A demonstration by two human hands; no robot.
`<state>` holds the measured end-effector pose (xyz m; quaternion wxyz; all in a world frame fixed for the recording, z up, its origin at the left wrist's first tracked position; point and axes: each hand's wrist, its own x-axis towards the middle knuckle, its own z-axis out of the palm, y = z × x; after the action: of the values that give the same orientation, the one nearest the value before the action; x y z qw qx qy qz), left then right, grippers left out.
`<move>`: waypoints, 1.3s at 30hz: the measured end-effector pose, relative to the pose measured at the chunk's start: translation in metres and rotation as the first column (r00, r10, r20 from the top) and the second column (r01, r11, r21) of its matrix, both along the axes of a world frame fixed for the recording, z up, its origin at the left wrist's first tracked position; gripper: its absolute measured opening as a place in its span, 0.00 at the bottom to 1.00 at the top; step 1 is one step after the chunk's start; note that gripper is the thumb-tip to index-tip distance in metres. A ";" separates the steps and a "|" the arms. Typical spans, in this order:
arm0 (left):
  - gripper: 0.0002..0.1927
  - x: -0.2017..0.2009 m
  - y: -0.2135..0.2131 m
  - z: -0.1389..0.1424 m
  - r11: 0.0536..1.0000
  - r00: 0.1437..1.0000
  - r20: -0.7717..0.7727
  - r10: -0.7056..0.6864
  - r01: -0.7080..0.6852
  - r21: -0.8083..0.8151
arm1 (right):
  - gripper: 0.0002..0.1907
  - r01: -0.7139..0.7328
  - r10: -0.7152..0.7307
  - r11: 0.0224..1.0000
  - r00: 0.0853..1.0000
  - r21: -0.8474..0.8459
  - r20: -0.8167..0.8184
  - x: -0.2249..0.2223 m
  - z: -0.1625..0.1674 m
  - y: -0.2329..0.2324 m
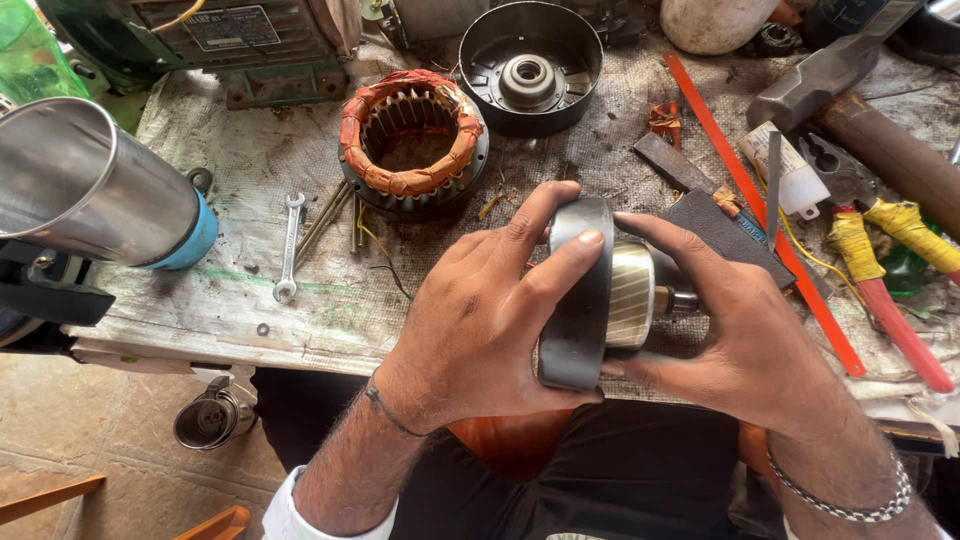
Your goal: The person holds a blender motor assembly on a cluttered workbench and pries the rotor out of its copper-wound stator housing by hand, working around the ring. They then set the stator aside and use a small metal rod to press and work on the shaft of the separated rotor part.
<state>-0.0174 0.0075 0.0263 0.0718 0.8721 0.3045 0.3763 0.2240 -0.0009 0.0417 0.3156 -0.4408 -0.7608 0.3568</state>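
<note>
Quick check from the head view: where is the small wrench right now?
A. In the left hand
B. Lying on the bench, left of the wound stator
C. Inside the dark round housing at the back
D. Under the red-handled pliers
B: the wrench lies flat on the bench, left of the wound stator; both hands grip the rotor.

This is a motor repair workshop. The table (230, 300) is covered with grimy, stained cloth and strewn with parts: a stator (412, 140) wound in copper and orange tape, a dark end cover (530, 65) with its bearing seat, a spanner (290, 248), a hammer (850, 90), pliers (850, 190) with taped handles, and an orange hacksaw blade (760, 210).
</note>
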 end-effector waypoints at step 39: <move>0.63 -0.014 0.017 -0.023 0.929 0.956 0.201 -0.212 0.261 -0.262 | 0.46 0.135 -0.194 0.922 0.972 0.362 0.131 0.006 -0.003 -0.007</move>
<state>-0.0309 0.0240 0.0035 0.2674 0.8478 0.2405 0.3896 0.2296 -0.0078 0.0382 0.3543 -0.4677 -0.7958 0.1500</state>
